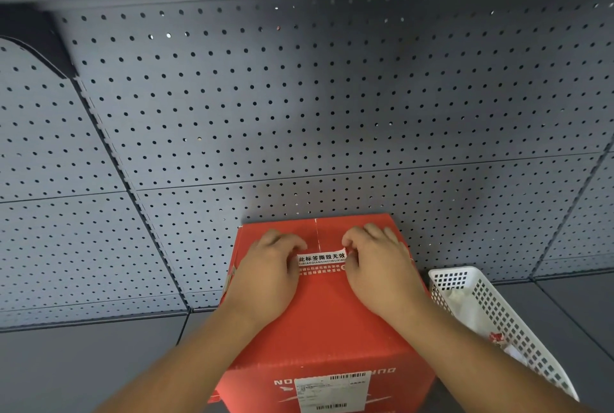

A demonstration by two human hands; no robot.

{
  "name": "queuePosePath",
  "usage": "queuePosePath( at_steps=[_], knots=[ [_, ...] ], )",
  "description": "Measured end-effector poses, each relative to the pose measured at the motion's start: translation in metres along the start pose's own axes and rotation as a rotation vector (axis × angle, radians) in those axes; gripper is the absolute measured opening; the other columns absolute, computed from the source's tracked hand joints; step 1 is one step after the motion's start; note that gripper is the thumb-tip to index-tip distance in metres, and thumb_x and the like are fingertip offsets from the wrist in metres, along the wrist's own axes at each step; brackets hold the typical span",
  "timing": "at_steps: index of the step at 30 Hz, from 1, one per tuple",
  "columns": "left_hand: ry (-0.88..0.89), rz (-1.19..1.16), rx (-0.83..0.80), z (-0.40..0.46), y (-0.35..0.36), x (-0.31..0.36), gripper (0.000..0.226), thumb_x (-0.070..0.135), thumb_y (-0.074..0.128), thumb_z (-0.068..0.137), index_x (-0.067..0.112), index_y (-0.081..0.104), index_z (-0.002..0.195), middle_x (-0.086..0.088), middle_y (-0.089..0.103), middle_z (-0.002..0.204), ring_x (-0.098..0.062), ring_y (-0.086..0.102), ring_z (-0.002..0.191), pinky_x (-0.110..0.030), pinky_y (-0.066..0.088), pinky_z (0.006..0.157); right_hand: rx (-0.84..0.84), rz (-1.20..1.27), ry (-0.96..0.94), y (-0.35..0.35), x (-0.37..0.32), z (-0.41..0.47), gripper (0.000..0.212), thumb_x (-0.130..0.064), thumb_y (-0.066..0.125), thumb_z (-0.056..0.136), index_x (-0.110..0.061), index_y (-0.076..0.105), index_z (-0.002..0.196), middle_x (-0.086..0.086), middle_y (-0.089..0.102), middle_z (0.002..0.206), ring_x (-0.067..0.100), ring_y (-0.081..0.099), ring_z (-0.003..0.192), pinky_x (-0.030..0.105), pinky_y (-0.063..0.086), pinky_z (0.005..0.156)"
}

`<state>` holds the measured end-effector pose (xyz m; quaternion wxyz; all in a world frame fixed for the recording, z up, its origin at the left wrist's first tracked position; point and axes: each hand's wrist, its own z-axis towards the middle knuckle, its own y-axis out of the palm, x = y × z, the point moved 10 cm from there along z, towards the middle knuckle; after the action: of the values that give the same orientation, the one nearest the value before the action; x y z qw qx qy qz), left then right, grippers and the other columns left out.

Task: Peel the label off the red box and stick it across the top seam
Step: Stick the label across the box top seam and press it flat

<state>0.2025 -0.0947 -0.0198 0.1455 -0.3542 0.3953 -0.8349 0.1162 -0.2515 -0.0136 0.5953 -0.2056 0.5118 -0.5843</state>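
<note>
A red cardboard box [319, 319] stands on the grey shelf against the pegboard, its top seam running away from me down the middle. A white and red label [321, 263] with black characters lies across that seam. My left hand [265, 269] rests on the box top with its fingertips on the label's left end. My right hand [378, 263] rests on the other side, its fingertips pinching or pressing the label's right end. A white shipping sticker [332, 391] with barcodes is on the box's near face.
A white perforated plastic basket [491, 313] stands right beside the box on the right, with some crumpled paper inside. A grey pegboard wall [299, 113] rises directly behind the box. The grey shelf surface [83, 362] extends to the left.
</note>
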Motion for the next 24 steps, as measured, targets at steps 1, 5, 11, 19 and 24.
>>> queuePosePath(
  at_steps=[1, 5, 11, 19, 24],
  knots=[
    [0.054, -0.013, 0.013, -0.001, -0.002, 0.007, 0.026, 0.013, 0.059, 0.096, 0.029, 0.072, 0.111, 0.009, 0.064, 0.110, -0.016, 0.058, 0.098, -0.032, 0.048, 0.089, 0.009, -0.011, -0.052, -0.002, -0.006, -0.001, 0.025, -0.022, 0.053, 0.090, -0.027, 0.067, 0.110, -0.010, 0.067, 0.107, 0.021, 0.056, 0.102, 0.041, 0.047, 0.084],
    [0.180, 0.060, -0.199, -0.008, 0.014, 0.027, 0.045, 0.049, 0.036, 0.099, 0.036, 0.065, 0.131, 0.020, 0.062, 0.137, -0.008, 0.052, 0.124, -0.039, 0.042, 0.102, -0.147, -0.088, -0.220, 0.010, -0.028, -0.012, 0.050, -0.038, 0.030, 0.097, -0.031, 0.055, 0.140, -0.015, 0.058, 0.144, 0.013, 0.042, 0.137, 0.041, 0.034, 0.106],
    [0.240, 0.196, -0.434, -0.016, 0.032, 0.016, 0.068, 0.069, 0.023, 0.097, 0.038, 0.035, 0.156, 0.016, 0.031, 0.164, 0.001, 0.022, 0.151, -0.035, 0.019, 0.125, -0.462, -0.190, -0.191, 0.028, -0.005, -0.033, 0.067, -0.064, 0.011, 0.099, -0.036, 0.006, 0.160, -0.022, 0.003, 0.167, 0.004, -0.006, 0.153, 0.045, -0.003, 0.125],
    [0.146, 0.260, -0.155, -0.022, 0.006, 0.008, 0.066, 0.063, 0.037, 0.094, 0.023, 0.063, 0.139, 0.002, 0.061, 0.145, -0.012, 0.052, 0.137, -0.024, 0.028, 0.118, -0.354, -0.215, -0.105, 0.018, -0.002, -0.035, 0.077, -0.068, 0.018, 0.098, -0.024, 0.014, 0.161, -0.006, 0.012, 0.170, 0.015, -0.002, 0.155, 0.039, -0.003, 0.124],
    [0.172, 0.243, -0.120, -0.026, -0.003, 0.019, 0.052, 0.056, 0.045, 0.096, 0.028, 0.063, 0.135, 0.007, 0.061, 0.145, -0.014, 0.055, 0.132, -0.034, 0.040, 0.114, -0.312, -0.191, -0.151, 0.013, -0.005, -0.034, 0.078, -0.067, 0.023, 0.097, -0.022, 0.016, 0.160, -0.004, 0.014, 0.170, 0.013, 0.005, 0.155, 0.041, 0.004, 0.126]
  ],
)
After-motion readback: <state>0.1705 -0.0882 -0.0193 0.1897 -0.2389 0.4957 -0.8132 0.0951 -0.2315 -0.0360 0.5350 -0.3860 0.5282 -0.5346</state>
